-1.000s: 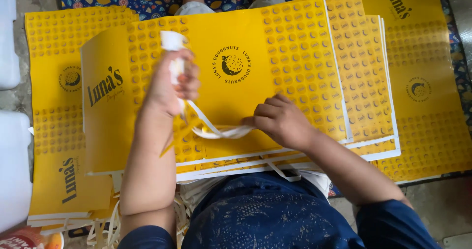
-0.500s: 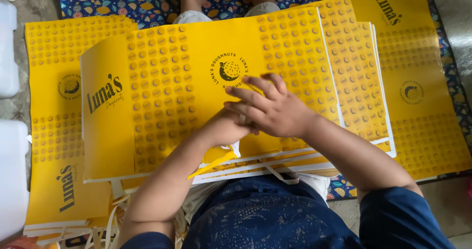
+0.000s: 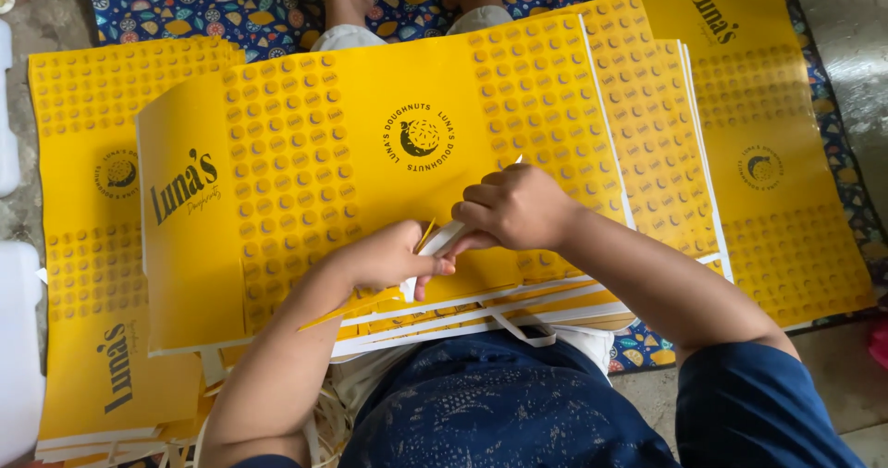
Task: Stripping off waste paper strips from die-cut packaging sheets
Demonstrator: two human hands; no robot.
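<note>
The left hand (image 3: 393, 257) is curling its fingers around a white strip (image 3: 442, 242), pinching the lower end. The right hand (image 3: 516, 207), just beside it, is closing on the strip's upper end. Both are resting on the near edge of a yellow printed sheet (image 3: 370, 144). More yellow sheets (image 3: 768, 153) are lying stacked beneath and to both sides, on a patterned mat (image 3: 203, 6).

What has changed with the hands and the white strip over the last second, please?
The left hand, raised a second ago with the white strip looping down from it, has come down to the near edge of the top yellow printed sheet. The right hand has closed in beside it, and both now pinch the strip, pulled short. The stacked yellow sheets stayed put.
</note>
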